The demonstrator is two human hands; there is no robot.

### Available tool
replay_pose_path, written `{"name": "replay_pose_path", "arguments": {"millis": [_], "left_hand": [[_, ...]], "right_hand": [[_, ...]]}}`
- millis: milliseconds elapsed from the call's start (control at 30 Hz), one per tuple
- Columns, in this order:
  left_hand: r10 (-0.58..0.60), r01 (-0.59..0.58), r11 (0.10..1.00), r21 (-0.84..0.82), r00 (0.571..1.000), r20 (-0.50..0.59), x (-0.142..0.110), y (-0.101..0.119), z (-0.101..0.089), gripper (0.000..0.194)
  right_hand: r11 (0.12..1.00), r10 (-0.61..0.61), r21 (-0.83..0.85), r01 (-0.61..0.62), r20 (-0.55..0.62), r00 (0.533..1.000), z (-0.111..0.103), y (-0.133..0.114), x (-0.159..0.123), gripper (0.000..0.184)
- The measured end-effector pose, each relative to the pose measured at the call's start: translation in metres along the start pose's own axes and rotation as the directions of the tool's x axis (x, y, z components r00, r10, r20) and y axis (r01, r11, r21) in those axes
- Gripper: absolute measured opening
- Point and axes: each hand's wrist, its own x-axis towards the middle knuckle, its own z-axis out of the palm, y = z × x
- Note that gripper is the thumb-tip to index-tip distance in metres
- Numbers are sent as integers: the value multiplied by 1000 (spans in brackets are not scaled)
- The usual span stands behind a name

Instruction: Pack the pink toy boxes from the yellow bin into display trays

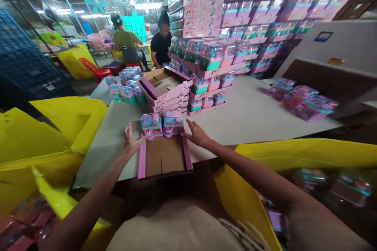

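Observation:
A shallow pink-edged cardboard tray (154, 164) lies at the table's near edge. Two small purple toy cases with clear lids, a left case (152, 126) and a right case (173, 124), stand side by side at its far end. My left hand (132, 139) is at the tray's left side, fingers spread, thumb pointing at the left case. On the other side my right hand (198, 133) has its fingers stretched out, with the thumb near the tray's right edge and the right case. Neither hand is wrapped round anything.
Beyond the tray stands a stack of folded trays (171, 104) beside stacked filled trays (206, 94). Loose toy cases sit at left (128, 92) and right (306, 102). Yellow bins (265, 147) flank the table (244, 113). Two people sit at the back.

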Motion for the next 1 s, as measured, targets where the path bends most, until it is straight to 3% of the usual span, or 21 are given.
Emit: {"name": "replay_pose_path", "arguments": {"millis": [67,133,233,300,367,500,633,700,900,1000], "left_hand": [[234,-235,971,40,972,29,25,20,-10,108],[461,-484,868,110,868,185,49,44,-13,99],[526,-665,729,161,695,490,75,70,-9,79],[501,-697,699,162,638,585,85,76,-5,68],[492,-700,699,145,619,612,90,75,-3,64],[493,-699,708,99,589,640,96,67,-2,65],[497,-671,738,68,610,617,98,60,-2,62],[500,-664,744,71,624,601,97,56,-2,64],[478,-697,710,101,583,657,98,52,-3,64],[468,-693,708,137,605,644,99,58,1,66]], "right_hand": [[981,-180,-89,170,-121,976,-19,-7,25,97],[935,-313,-206,290,-91,945,-32,-18,53,105],[862,-394,-297,411,118,912,-40,-27,86,98],[811,-457,-311,495,191,869,-41,-25,99,90],[776,-509,-309,550,208,835,-41,-20,107,86],[773,-527,-288,565,203,825,-41,-14,116,93],[754,-583,-218,620,215,784,-43,-10,118,84],[759,-580,-206,618,216,785,-42,-9,117,81],[767,-537,-255,589,249,806,-31,-17,120,90],[775,-550,-230,589,213,807,-27,-20,123,96]]}}
